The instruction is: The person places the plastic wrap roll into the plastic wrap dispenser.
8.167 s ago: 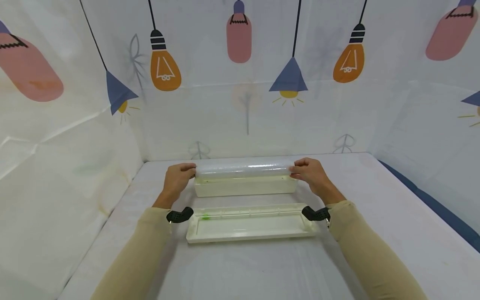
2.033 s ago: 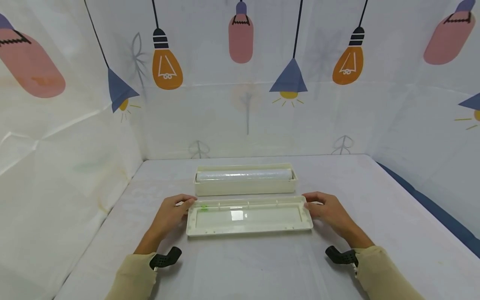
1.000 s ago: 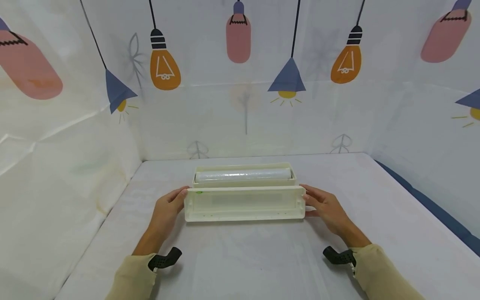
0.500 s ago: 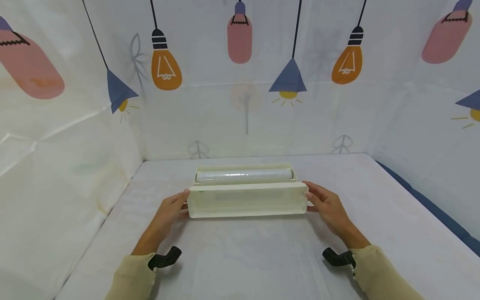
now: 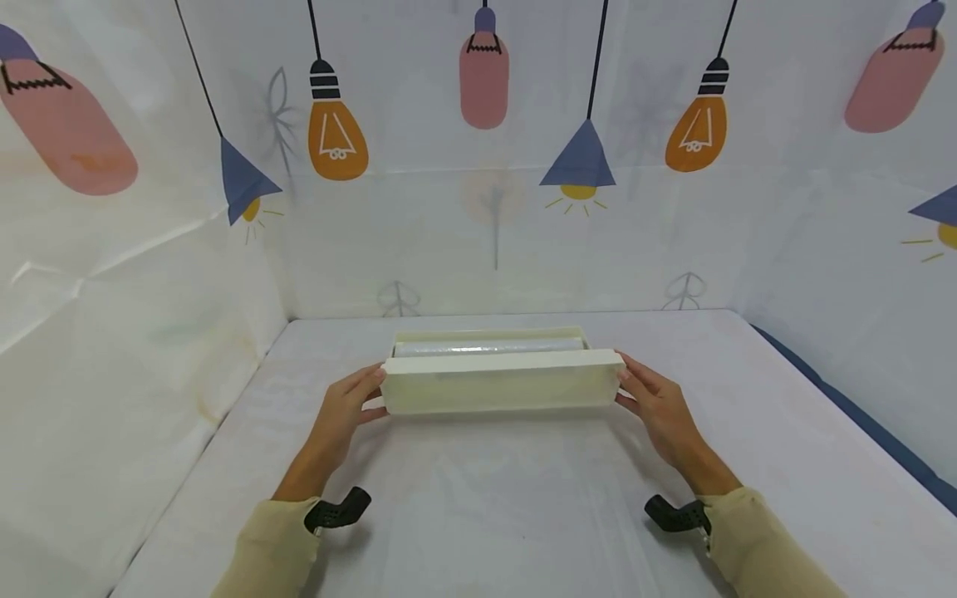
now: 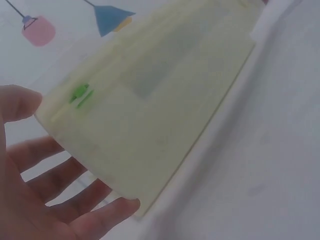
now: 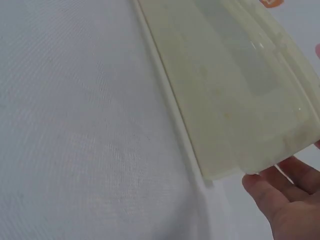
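A long cream plastic lid (image 5: 501,382) hangs level a little above the table, held by its two ends. My left hand (image 5: 347,403) pinches the left end, thumb on top and fingers beneath (image 6: 75,200); a small green slider (image 6: 80,94) sits near that end. My right hand (image 5: 658,399) grips the right end the same way, its fingers (image 7: 280,200) under the lid (image 7: 235,100). Just behind stands the matching cream box (image 5: 489,335), open, with a roll of clear film (image 5: 486,347) lying in it. The lid's far edge overlaps the box's front wall in the head view.
Everything rests on a white cloth-covered table (image 5: 486,498). Printed cloth walls (image 5: 149,274) with lamp drawings close it in at the left, back and right. A black camera mount sits on each wrist (image 5: 336,511) (image 5: 673,515).
Both hands have lifted the lid off the table, tilted it up and carried it away from me to the box. Earlier they laid the film roll in the box.
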